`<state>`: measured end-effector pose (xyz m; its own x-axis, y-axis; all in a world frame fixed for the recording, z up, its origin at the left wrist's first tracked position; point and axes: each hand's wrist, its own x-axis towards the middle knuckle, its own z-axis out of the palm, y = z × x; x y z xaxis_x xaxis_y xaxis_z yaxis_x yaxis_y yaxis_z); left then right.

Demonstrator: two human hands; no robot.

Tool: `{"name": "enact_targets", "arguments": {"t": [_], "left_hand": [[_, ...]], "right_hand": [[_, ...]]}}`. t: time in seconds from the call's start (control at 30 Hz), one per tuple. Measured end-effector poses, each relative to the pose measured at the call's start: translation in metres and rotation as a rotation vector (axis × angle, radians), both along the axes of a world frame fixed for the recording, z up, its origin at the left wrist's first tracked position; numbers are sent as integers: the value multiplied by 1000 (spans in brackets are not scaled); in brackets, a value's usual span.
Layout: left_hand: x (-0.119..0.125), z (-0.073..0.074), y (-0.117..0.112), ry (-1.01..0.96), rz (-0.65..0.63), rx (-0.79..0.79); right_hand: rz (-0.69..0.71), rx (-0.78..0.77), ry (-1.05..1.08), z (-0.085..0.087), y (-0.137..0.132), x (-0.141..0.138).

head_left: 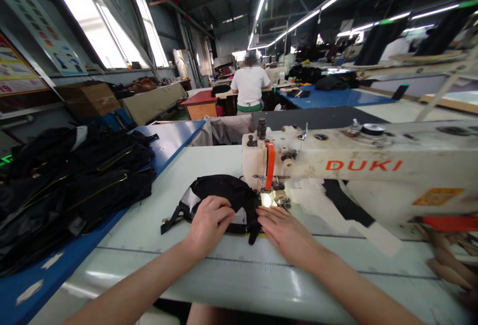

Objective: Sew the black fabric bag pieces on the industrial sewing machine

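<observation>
A black fabric bag (220, 188) with grey patches and a short strap lies on the pale sewing table, its right edge at the needle area of a sewing machine (261, 165). My left hand (211, 223) pinches the bag's near side, by a grey patch, with thumb and fingers curled together. Close to the lit presser foot, my right hand (282, 228) lies with fingers stretched along the bag's right edge. Its thumb is hidden. The needle itself cannot be made out.
Black zippered bags (74, 180) are heaped on a blue table (93, 245) at left. White strips and a black strip (345, 203) lie under the machine arm. A ruler scale (298, 269) runs along the table front. Ahead sits a person in a white top (250, 86).
</observation>
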<state>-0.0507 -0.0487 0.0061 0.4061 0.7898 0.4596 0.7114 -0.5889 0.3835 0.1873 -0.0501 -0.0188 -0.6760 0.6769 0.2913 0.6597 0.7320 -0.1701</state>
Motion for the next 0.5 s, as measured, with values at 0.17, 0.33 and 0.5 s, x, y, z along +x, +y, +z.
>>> {"name": "enact_targets", "arguments": {"t": [0.17,0.33,0.5], "left_hand": [[17,5,7,-258,142,-251],[52,-4,16,-379,190,-356],[60,-17,10,-202,-11,-230]], "right_hand": [[5,23,23,-2,0,0],[6,27,91,-1,-4,4],[17,-39,81,5,-5,4]]}}
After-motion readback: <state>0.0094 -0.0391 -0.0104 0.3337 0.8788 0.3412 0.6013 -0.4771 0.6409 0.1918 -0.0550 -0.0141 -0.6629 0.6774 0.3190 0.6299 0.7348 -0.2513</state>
